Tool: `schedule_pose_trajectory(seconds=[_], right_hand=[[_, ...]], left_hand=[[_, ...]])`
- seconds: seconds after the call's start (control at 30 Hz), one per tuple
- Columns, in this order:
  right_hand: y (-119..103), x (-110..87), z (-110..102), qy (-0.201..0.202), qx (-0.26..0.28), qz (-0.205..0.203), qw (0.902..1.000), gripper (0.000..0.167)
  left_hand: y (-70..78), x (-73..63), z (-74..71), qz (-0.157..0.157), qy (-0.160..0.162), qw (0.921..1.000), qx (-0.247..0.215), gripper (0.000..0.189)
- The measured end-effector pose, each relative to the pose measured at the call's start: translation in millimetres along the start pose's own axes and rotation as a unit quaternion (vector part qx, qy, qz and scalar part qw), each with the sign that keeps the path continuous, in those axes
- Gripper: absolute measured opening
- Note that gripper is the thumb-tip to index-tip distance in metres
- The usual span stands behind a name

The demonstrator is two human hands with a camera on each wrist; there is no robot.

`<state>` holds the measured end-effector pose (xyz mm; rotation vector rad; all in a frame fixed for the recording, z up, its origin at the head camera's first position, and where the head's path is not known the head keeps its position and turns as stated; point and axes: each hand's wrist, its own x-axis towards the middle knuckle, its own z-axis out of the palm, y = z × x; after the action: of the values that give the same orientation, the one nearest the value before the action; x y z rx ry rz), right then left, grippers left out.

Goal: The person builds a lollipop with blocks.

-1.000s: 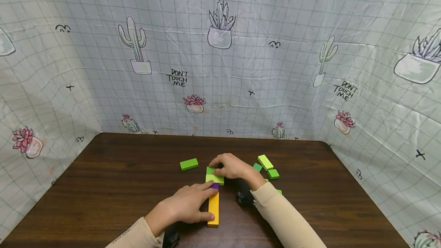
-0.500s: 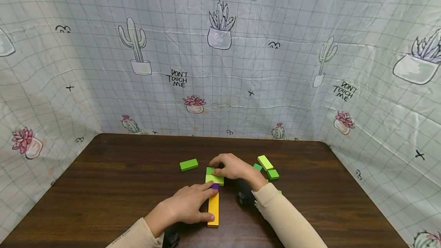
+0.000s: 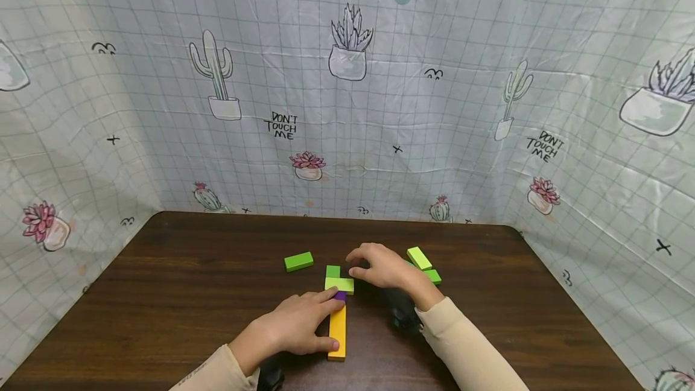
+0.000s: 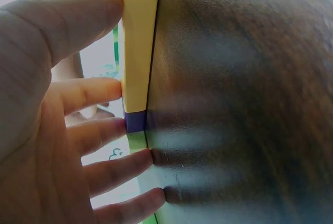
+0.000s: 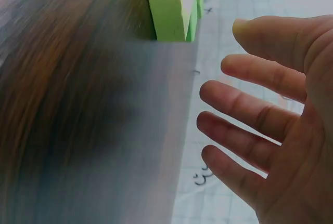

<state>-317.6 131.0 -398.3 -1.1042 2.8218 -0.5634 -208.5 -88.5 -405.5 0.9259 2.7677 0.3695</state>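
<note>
Loose-fingered right hand has shifted rightward mid-frame; straight-fingered left hand could, pressing unevenly, skew the oblong yellow block.

The head camera looks forward and down from above and behind the left hand and right hand, farthest off, taking in the table around them and the patterned cloth beyond. The left wrist camera looks close along its palm toward the fingers (sideways, so the tabletop stands upright). The right wrist camera likewise faces past its palm, a light green block ahead of the thumb. All three views share the purple block by the left fingers.
</note>
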Motion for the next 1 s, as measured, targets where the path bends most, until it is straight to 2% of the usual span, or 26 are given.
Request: schedule_pose_trajectory(seconds=[0.4, 0.7, 1.0], right_hand=[[17.7, -32.0, -8.9, 0.026, -0.036, 0.014, 0.9989, 0.032], [32.6, -48.8, -14.1, 0.023, -0.063, 0.052, 0.9964, 0.035], [48.9, -59.7, -16.6, 0.031, -0.081, 0.071, 0.9937, 0.039]], left_hand=[[1.6, 1.1, 3.1, -0.005, 0.000, 1.0000, 0.007, 0.070], [1.6, -0.4, 0.7, -0.002, 0.002, 1.0000, 0.004, 0.069], [1.8, -0.6, 0.0, 0.000, 0.003, 1.0000, 0.007, 0.069]])
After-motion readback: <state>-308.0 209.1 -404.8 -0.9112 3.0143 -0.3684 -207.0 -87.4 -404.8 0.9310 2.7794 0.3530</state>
